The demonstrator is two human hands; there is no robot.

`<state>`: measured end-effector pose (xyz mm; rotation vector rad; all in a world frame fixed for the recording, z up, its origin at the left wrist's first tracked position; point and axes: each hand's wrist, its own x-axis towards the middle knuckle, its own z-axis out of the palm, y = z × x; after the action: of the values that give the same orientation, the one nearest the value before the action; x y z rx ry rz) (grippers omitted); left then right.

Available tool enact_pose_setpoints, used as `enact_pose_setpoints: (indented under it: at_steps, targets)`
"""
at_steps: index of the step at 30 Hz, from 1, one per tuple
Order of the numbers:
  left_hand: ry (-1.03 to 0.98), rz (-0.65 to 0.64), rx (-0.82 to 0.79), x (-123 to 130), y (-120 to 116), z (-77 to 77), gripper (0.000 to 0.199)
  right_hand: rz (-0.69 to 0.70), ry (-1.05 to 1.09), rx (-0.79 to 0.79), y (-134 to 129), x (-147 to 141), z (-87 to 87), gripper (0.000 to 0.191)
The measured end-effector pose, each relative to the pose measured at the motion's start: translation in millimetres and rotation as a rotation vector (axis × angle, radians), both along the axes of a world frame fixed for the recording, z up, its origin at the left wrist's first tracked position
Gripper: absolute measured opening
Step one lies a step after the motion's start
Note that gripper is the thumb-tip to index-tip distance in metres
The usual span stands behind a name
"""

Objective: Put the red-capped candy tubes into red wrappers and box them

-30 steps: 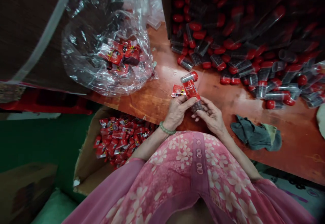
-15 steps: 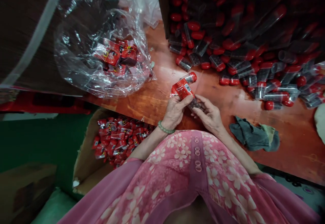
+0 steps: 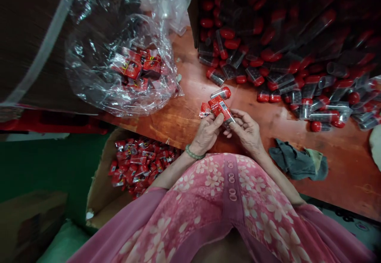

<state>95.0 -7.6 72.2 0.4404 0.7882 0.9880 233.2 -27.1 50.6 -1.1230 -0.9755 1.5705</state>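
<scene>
The right hand (image 3: 247, 132) has slid up close to the left hand (image 3: 206, 134). Together they pinch a clear red-capped tube (image 3: 220, 93) and its red packet (image 3: 219, 107) firmly, just above the wooden table (image 3: 184, 130).

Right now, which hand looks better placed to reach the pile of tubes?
Probably the right hand: it sits nearer the tube pile, while the left hand holds the red packet.

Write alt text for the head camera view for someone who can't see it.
A person's left hand and right hand hold a red-capped clear tube and a red packet above a wooden table. Heaps of similar tubes lie beyond, and a clear plastic bag and a cardboard box hold more red packets.
</scene>
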Motion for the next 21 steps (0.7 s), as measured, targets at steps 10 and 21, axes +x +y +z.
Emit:
enact_pose_setpoints:
  at_steps: [10,21]
  targets:
    - [0.053,-0.066,-0.038,0.8,-6.5,-2.0,0.049,-0.028,-0.037,0.096,-3.3,-1.7,7.5,0.044]
    - [-0.055,0.109,-0.067,3.3,-3.5,15.3,0.051,-0.040,-0.065,0.150,-1.8,-9.5,1.9,0.039]
